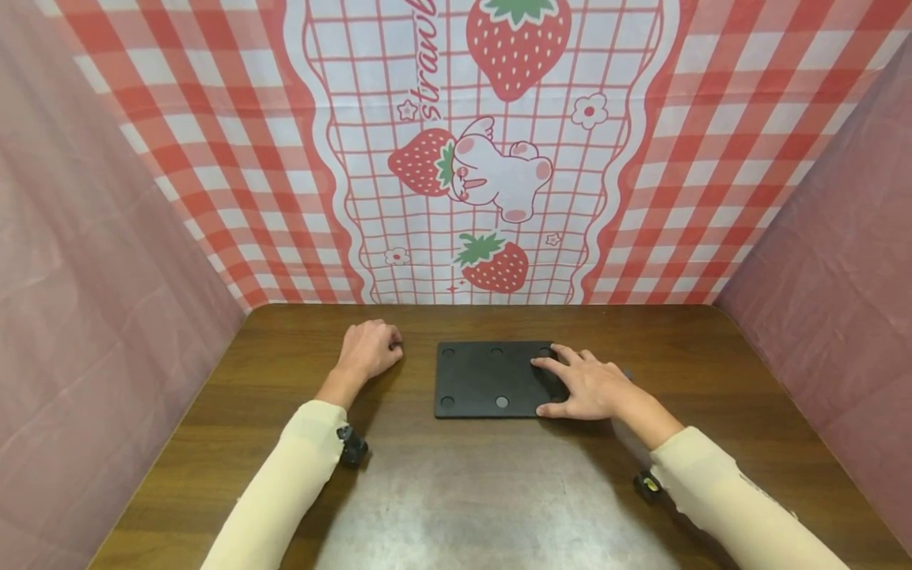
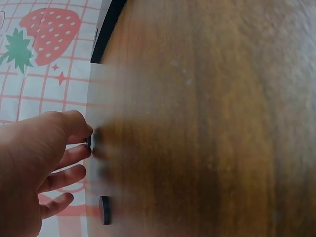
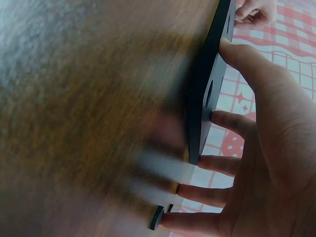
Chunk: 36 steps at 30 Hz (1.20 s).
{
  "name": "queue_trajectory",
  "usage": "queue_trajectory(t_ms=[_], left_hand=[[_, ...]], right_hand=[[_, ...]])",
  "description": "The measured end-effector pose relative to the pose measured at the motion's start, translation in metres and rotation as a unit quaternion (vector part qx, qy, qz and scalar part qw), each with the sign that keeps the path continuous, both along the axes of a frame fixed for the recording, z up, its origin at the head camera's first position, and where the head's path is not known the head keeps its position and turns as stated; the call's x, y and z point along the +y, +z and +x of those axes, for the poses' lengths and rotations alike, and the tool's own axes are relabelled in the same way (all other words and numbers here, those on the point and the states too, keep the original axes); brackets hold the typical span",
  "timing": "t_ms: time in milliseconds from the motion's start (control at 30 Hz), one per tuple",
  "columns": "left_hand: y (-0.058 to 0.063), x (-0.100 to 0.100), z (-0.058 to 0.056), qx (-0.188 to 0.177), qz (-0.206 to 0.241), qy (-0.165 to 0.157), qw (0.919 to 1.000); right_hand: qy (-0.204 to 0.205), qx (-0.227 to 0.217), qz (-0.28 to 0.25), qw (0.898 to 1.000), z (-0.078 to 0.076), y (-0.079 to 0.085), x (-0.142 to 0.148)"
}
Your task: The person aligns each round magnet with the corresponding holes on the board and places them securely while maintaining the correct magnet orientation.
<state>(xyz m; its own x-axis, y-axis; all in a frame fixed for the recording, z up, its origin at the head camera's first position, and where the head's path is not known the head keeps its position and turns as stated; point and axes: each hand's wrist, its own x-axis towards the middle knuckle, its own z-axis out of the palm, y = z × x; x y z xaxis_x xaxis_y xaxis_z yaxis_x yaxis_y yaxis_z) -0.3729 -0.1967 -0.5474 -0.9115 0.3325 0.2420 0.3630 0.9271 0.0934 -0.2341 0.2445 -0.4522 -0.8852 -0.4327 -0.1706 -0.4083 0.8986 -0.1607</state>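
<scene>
A black rectangular board (image 1: 470,378) with round recesses along its long sides lies flat on the table. My right hand (image 1: 587,384) rests over its right end, fingers spread, with thumb and fingertips touching the board. At left, apart from the board, my left hand (image 1: 369,348) pinches a small dark disc (image 2: 89,142) between thumb and forefinger, close over the table. Another black disc (image 2: 104,210) sits near that hand's little finger. By the right little finger stands a dark disc (image 3: 157,217), with a smaller dark piece (image 3: 170,208) beyond it.
The brown wooden table (image 1: 456,483) ends at the back against a red checked strawberry cloth (image 1: 499,158). Pink curtains (image 1: 834,237) hang at both sides. Small black devices (image 1: 352,446) are worn at both wrists.
</scene>
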Motion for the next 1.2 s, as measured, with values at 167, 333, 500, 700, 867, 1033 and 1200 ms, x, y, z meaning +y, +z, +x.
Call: queue_trajectory(t_ms=[167, 333, 500, 700, 867, 1033, 1200], left_hand=[[0.001, 0.000, -0.001, 0.008, -0.001, -0.002, 1.0000], [0.002, -0.001, -0.004, 0.016, -0.003, 0.001, 0.9999], [0.002, -0.001, -0.005, 0.027, -0.006, -0.003, 0.9996], [0.015, 0.006, 0.004, 0.031, 0.014, -0.011, 0.9994], [0.021, 0.012, 0.009, 0.027, 0.023, -0.017, 0.9992], [0.010, 0.014, 0.001, 0.023, 0.018, -0.019, 0.9994], [0.003, 0.014, -0.004, 0.035, 0.005, -0.026, 0.9990]], right_hand=[[0.000, -0.001, -0.003, 1.000, 0.000, 0.000, 0.000], [-0.001, -0.002, -0.005, 1.000, 0.001, 0.000, 0.001], [-0.001, -0.003, -0.003, 1.000, 0.001, 0.000, 0.001], [-0.001, 0.000, -0.002, 1.000, 0.001, 0.001, 0.001], [0.000, 0.003, -0.004, 1.000, 0.001, 0.001, 0.001], [0.001, 0.005, -0.002, 1.000, 0.002, 0.000, 0.000], [0.000, 0.003, -0.001, 1.000, 0.002, 0.000, 0.000]])
